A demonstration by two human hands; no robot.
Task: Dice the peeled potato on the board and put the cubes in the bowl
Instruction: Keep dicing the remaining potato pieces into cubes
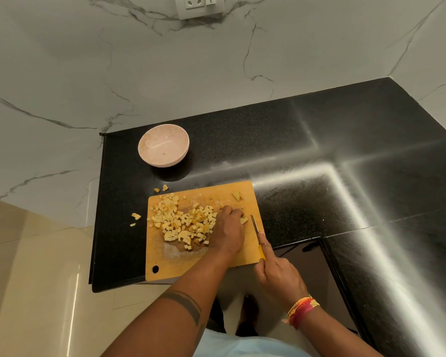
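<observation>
Potato cubes lie heaped on the left half of the wooden board, already diced small. A few strays sit off it on the black counter, at the far-left corner and left edge. Two larger pieces rest near the board's far right.

Left hand lies palm-down against the right flank of the heap, fingers curled over pieces at its far side; whether it pinches any or only corrals them is hard to tell from this angle. Right hand grips the yellow handle of a knife, blade pointing away, over the board's right edge.

Bowl stands beyond the board's far-left corner, well apart from it and holding no cubes.

Handling, judged: cubes are light, firm, wet with starch, likely slippery and prone to scatter. Best scooped in cupped handfuls, or swept along the blade flat. Alternatively, the board could be lifted by its near edge and tipped over the bowl.
</observation>
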